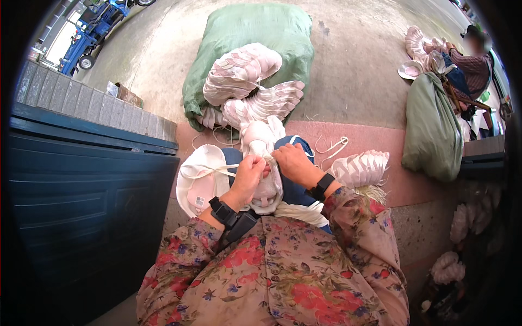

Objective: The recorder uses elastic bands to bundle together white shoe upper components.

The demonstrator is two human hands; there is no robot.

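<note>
In front of my lap lies a white shoe upper (265, 190), its narrow end toward me. My left hand (250, 175) is closed in a pinch at its upper opening, on what looks like a white lace (222, 170). Close beside it, my right hand (296, 163) pinches at the same opening, and a loop of lace shows by its fingers. The exact grip between the fingertips is partly hidden. Another white upper with a pink inside (200, 187) and a small printed label rests by my left knee. Just beyond my hands sit more white uppers (258, 136).
Nested stacks of pinkish-white uppers (242, 70) lean on a big green sack (258, 24) ahead. Another stack (361, 167) lies at right, near loose laces (334, 145). A dark blue door (87, 206) stands left. Right, a seated person (472, 70) is beside a green sack (432, 127).
</note>
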